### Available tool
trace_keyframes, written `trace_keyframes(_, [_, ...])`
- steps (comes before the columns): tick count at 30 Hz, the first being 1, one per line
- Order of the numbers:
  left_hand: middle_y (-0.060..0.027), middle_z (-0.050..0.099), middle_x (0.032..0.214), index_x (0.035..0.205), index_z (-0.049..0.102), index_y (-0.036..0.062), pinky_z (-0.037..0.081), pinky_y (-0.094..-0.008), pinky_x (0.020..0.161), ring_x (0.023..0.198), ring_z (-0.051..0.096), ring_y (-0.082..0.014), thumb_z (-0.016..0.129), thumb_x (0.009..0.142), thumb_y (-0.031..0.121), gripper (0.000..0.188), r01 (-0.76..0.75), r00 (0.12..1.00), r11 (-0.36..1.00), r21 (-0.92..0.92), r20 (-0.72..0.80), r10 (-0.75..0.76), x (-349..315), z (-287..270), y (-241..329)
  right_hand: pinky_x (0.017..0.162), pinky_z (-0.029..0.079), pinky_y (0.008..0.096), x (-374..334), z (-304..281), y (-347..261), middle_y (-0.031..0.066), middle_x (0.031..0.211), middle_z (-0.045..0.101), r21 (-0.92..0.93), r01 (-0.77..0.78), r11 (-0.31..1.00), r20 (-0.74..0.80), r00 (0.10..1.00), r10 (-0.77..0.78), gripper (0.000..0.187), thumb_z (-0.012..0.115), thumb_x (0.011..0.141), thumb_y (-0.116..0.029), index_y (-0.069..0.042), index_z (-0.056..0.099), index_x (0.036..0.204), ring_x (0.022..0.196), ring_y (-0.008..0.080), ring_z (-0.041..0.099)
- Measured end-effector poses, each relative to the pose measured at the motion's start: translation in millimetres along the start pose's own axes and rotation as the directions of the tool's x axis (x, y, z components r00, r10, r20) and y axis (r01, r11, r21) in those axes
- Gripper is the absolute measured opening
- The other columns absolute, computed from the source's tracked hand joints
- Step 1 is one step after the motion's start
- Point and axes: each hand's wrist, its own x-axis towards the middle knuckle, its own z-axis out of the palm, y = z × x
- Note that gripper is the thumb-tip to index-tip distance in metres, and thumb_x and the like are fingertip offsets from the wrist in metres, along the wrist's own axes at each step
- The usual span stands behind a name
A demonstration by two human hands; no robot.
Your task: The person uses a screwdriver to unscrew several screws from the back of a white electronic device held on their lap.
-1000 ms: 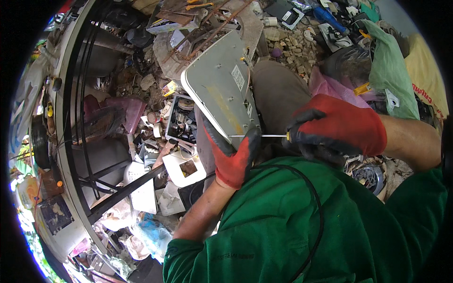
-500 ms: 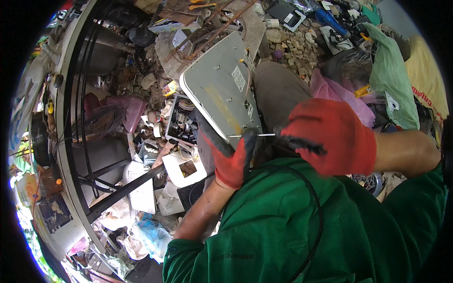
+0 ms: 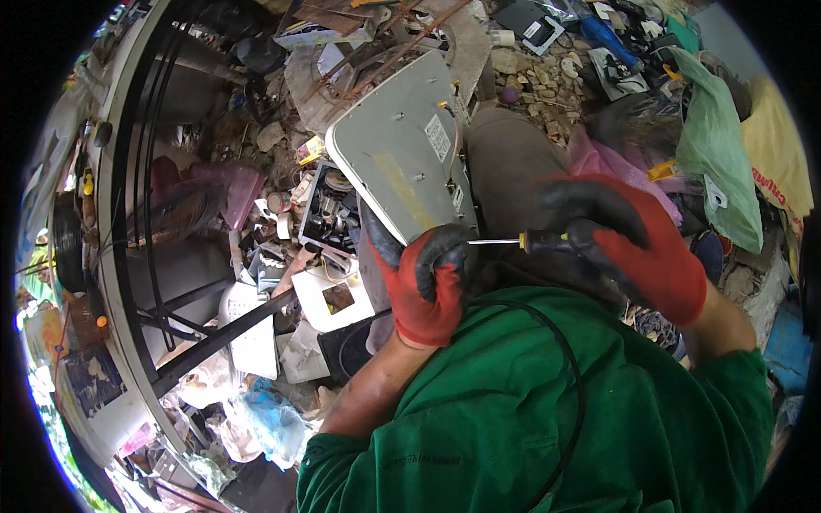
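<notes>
A flat grey panel [image 3: 398,145] with a white rim, a printed label and a short cable leans tilted against my knee. My left hand [image 3: 426,286], in a red and black work glove, is closed around its lower corner. The curled left fingers also sit at the tip of a screwdriver [image 3: 540,242], which is hidden there. My right hand [image 3: 646,244], gloved the same way, holds the rear of the screwdriver's dark handle. Its bare metal shaft points left toward the panel's lower edge.
A black-barred metal frame [image 3: 201,363] runs down the left. Beside the panel lie a box of small parts [image 3: 329,205] and a white square cover [image 3: 332,295]. Rubble [image 3: 547,94] and plastic bags [image 3: 718,154] fill the upper right. A black cable [image 3: 575,385] crosses my green shirt.
My right hand has shifted right and turned, so the screwdriver handle now shows. The shaft has drawn slightly right. My left fingers have curled in at its tip.
</notes>
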Motion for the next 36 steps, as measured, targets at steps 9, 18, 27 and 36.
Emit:
trace_keyframes(9, [-0.0236,0.037,0.149,0.147,0.029,-0.0043,0.023,-0.0471,0.117,0.136,0.041,-0.0331,0.071,0.088,0.022,0.077,0.095,0.959,0.895,-0.435,-0.201,-0.199,-4.6,18.4,-1.4,0.090,0.047,0.0314,-37.4,10.6,-2.4,0.0142,0.114,0.061,-0.222,0.023,0.975,-0.106,0.993,-0.047,0.038,0.044,0.097,-0.010,0.002,0.052,0.132,0.099,0.0189,0.059])
trace_keyframes(18, [-0.0237,0.032,0.151,0.152,0.020,-0.0074,0.025,-0.0438,0.117,0.141,0.033,-0.0341,0.070,0.084,0.017,0.089,0.219,0.967,0.922,-0.321,-0.057,-0.249,-2.2,6.3,0.9,0.091,0.045,0.0382,-27.7,6.3,32.8,0.0186,0.114,0.059,-0.402,0.400,0.824,-0.041,0.891,-0.452,0.041,0.052,0.085,-0.004,0.001,0.052,0.126,0.099,0.0292,0.059])
trace_keyframes(27, [-0.0245,0.037,0.149,0.151,0.024,-0.0077,0.025,-0.0454,0.116,0.138,0.037,-0.0353,0.072,0.081,0.011,0.087,0.232,0.966,0.946,-0.226,-0.057,-0.250,-21.1,2.8,-15.4,0.083,0.047,0.0377,-26.5,4.7,21.1,0.0185,0.108,0.054,-0.439,0.305,0.845,0.007,0.942,-0.337,0.044,0.057,0.083,-0.004,0.000,0.052,0.126,0.091,0.0286,0.058])
trace_keyframes(36, [-0.0237,0.022,0.160,0.155,0.014,-0.0068,0.016,-0.0438,0.121,0.148,0.021,-0.0336,0.075,0.084,0.014,0.097,0.213,0.975,0.972,-0.100,-0.033,-0.218,-17.0,2.6,-11.6,0.083,0.046,0.0387,-22.7,16.3,21.9,0.0187,0.108,0.053,-0.259,0.232,0.938,-0.162,0.946,-0.279,0.040,0.057,0.080,-0.004,0.000,0.054,0.120,0.095,0.0314,0.056])
